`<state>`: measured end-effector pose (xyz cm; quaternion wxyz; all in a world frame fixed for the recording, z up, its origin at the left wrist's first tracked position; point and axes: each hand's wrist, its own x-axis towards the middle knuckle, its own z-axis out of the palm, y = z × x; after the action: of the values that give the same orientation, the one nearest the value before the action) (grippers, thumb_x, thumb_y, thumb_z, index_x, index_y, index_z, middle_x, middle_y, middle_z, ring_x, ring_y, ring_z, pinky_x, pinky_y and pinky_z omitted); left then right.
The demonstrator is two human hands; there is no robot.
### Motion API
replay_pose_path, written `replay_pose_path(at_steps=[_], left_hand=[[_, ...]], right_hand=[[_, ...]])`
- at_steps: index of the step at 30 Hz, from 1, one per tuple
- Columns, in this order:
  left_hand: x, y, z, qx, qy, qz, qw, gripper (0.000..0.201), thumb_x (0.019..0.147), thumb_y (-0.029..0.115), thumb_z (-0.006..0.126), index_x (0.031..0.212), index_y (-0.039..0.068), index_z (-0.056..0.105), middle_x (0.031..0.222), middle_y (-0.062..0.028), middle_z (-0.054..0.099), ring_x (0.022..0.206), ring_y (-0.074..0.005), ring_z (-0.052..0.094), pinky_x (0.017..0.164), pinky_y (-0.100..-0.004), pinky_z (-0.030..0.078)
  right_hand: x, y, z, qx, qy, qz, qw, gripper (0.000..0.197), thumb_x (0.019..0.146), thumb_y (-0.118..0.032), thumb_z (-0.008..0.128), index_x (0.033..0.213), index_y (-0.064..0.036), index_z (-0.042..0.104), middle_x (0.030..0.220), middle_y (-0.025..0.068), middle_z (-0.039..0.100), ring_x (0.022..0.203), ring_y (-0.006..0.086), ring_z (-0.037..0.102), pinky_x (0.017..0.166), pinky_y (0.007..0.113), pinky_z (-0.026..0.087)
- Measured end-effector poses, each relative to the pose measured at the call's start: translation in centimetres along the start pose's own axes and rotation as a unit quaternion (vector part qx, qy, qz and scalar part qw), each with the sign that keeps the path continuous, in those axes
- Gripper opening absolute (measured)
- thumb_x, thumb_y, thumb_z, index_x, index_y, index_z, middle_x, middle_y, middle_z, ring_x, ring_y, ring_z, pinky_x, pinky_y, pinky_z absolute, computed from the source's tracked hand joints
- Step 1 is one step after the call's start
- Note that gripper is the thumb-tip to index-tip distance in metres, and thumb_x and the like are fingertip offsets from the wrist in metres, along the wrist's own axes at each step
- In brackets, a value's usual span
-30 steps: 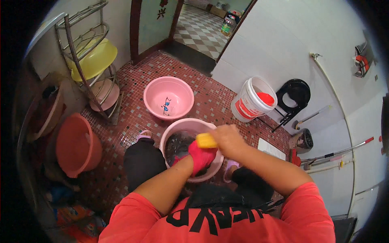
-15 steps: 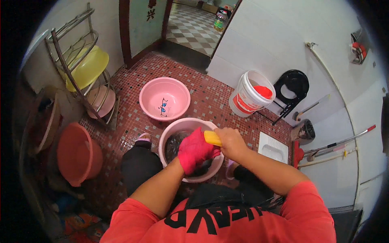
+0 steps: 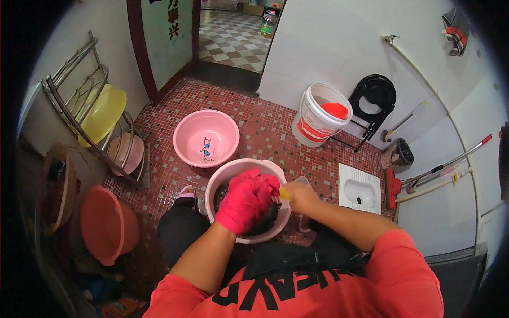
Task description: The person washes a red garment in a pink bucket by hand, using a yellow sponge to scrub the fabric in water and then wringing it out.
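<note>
My left hand (image 3: 245,204) is covered up to the wrist by a bunched, bright pink cloth (image 3: 252,192), so its fingers are hidden. Against the cloth's right side is the end of a yellow bar of soap (image 3: 285,193). My right hand (image 3: 303,197) grips that bar from the right, and most of it is hidden in the fingers. Both hands are over a light pink basin (image 3: 275,167) on the floor between my feet. Dark, wet-looking material (image 3: 269,220) lies inside it, partly blocked from view by the cloth.
Beyond stands a second pink basin (image 3: 183,140). At the right are a white bucket (image 3: 313,114) with a red scoop, a black folding chair (image 3: 389,103), a squat toilet (image 3: 344,185) and mops. Leftward are a metal rack (image 3: 79,119) with basins and an orange-red tub (image 3: 103,222).
The pink-covered left hand has shifted slightly left. Less of the yellow soap shows at the right hand, which has moved a little downward. The whole view has tilted somewhat.
</note>
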<state>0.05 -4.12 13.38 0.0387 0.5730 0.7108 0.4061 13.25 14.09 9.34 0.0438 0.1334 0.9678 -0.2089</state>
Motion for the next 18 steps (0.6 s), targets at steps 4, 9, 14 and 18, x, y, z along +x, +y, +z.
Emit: replay_pose_path(at_steps=[4, 9, 14, 18], left_hand=[[1.1, 0.5, -0.8, 0.102, 0.08, 0.046, 0.991, 0.026, 0.058, 0.015, 0.063, 0.082, 0.009, 0.054, 0.079, -0.0112, 0.055, 0.077, -0.0302, 0.054, 0.07, -0.0366, 0.045], [1.9, -0.5, -1.7, 0.051, 0.095, 0.058, 0.992, 0.022, 0.057, 0.015, 0.062, 0.077, 0.008, 0.053, 0.077, -0.0105, 0.055, 0.073, -0.0298, 0.051, 0.063, -0.0378, 0.04], [1.9, -0.9, -0.8, -0.043, 0.125, 0.014, 0.991, 0.019, 0.059, 0.017, 0.061, 0.073, 0.009, 0.052, 0.073, -0.0087, 0.053, 0.073, -0.0288, 0.051, 0.064, -0.0382, 0.038], [1.4, -0.7, -1.1, 0.04, 0.129, 0.023, 0.991, 0.021, 0.057, 0.019, 0.062, 0.073, 0.01, 0.052, 0.072, -0.0084, 0.053, 0.074, -0.0288, 0.051, 0.064, -0.0385, 0.038]], right_hand=[[1.1, -2.4, -1.9, 0.108, 0.123, 0.015, 0.986, 0.035, 0.066, -0.001, 0.055, 0.101, -0.0074, 0.054, 0.096, 0.0172, 0.056, 0.092, 0.035, 0.054, 0.076, 0.042, 0.044], [0.0, -0.8, 1.3, -0.042, -0.12, 0.004, 0.992, 0.039, 0.069, -0.007, 0.055, 0.108, -0.0088, 0.052, 0.093, 0.0179, 0.056, 0.088, 0.0355, 0.055, 0.077, 0.04, 0.044], [1.5, -2.0, 2.6, 0.098, -0.05, 0.026, 0.994, 0.037, 0.064, -0.013, 0.061, 0.099, -0.0049, 0.053, 0.09, 0.0195, 0.058, 0.083, 0.0352, 0.058, 0.073, 0.044, 0.046], [1.5, -6.3, 3.3, -0.029, -0.172, -0.146, 0.974, 0.035, 0.071, -0.014, 0.046, 0.105, -0.0123, 0.056, 0.105, 0.0189, 0.054, 0.082, 0.0362, 0.058, 0.07, 0.044, 0.047]])
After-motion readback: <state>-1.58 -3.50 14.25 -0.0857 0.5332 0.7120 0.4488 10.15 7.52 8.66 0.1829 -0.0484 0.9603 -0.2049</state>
